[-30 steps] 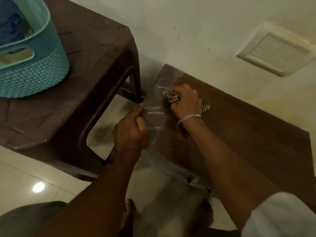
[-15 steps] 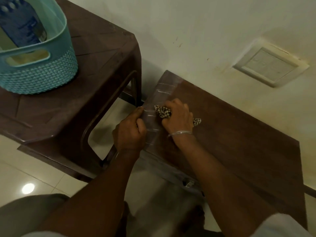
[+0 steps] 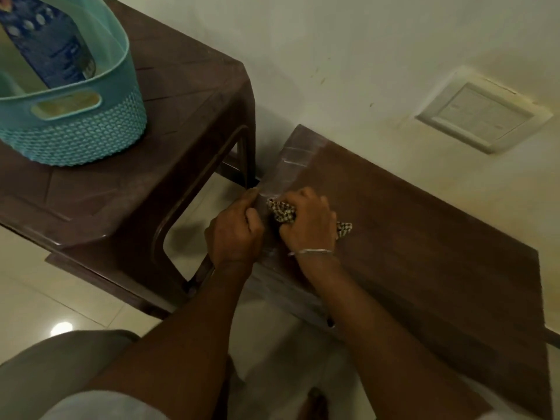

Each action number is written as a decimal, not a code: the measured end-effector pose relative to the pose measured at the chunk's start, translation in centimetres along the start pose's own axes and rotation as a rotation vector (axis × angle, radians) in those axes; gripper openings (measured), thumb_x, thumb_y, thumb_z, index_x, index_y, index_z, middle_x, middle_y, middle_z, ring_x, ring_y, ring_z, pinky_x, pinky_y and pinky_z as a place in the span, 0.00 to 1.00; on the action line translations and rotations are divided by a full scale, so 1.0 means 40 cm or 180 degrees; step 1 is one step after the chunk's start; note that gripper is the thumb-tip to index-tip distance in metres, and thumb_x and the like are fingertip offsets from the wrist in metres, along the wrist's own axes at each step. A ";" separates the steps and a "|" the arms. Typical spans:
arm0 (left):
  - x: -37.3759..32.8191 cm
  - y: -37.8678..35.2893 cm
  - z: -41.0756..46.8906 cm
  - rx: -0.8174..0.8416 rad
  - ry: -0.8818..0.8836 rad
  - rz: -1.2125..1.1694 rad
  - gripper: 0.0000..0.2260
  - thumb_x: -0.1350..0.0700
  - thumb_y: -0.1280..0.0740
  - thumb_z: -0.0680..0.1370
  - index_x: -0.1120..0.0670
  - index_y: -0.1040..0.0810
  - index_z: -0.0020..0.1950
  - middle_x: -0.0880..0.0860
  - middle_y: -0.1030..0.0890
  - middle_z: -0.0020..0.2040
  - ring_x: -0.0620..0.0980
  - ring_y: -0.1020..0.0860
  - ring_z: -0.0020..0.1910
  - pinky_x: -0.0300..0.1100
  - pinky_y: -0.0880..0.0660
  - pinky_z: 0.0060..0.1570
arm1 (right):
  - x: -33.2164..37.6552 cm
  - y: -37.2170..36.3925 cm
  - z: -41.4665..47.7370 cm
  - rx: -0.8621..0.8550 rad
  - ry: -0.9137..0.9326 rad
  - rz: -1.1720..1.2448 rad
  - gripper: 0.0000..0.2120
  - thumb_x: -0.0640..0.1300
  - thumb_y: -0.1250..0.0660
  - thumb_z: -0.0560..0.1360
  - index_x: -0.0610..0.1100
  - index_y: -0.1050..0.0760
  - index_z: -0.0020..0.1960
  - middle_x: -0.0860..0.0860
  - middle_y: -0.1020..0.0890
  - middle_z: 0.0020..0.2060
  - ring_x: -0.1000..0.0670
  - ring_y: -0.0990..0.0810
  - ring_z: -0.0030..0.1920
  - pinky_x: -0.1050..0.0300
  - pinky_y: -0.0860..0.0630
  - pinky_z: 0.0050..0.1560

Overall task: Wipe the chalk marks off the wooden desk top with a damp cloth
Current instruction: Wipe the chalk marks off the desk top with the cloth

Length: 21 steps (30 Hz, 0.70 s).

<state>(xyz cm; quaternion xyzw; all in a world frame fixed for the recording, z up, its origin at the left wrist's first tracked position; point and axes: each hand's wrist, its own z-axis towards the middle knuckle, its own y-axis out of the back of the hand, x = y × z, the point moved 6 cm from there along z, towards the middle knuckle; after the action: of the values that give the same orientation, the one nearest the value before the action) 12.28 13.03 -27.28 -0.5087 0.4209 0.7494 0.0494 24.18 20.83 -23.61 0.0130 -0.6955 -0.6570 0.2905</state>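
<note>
A dark wooden desk top (image 3: 424,244) runs from the centre to the lower right. Pale chalk marks (image 3: 291,165) cover a strip along its left end. My right hand (image 3: 309,225) presses a bunched checked cloth (image 3: 281,212) onto that strip; a cloth corner sticks out on the right side of the hand. My left hand (image 3: 236,234) grips the desk's left edge, thumb on top, close beside the right hand.
A brown plastic table (image 3: 181,122) stands to the left, touching the desk's corner. On it sits a teal basket (image 3: 91,128) holding a blue packet (image 3: 48,40). A wall with a white switch plate (image 3: 481,116) lies behind. Tiled floor and my feet are below.
My right hand with the cloth has slid down the chalked strip toward me, closing up beside the left hand. The left hand has kept its grip on the edge.
</note>
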 end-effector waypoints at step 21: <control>0.135 -0.050 0.027 0.0406 0.2015 -0.2430 0.14 0.56 0.38 0.76 0.51 0.12 0.47 0.53 0.13 0.48 0.55 0.15 0.52 0.58 0.21 0.61 | 0.086 -0.044 -0.184 0.0246 0.0507 -0.0055 0.17 0.48 0.41 0.68 0.57 0.23 0.54 0.54 0.26 0.51 0.47 0.29 0.54 0.47 0.30 0.51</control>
<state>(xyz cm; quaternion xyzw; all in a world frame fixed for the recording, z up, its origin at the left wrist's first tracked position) 9.92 13.15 -32.66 -0.8249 0.2441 0.4595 0.2210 23.80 12.54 -24.16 0.0824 -0.6949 -0.6290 0.3386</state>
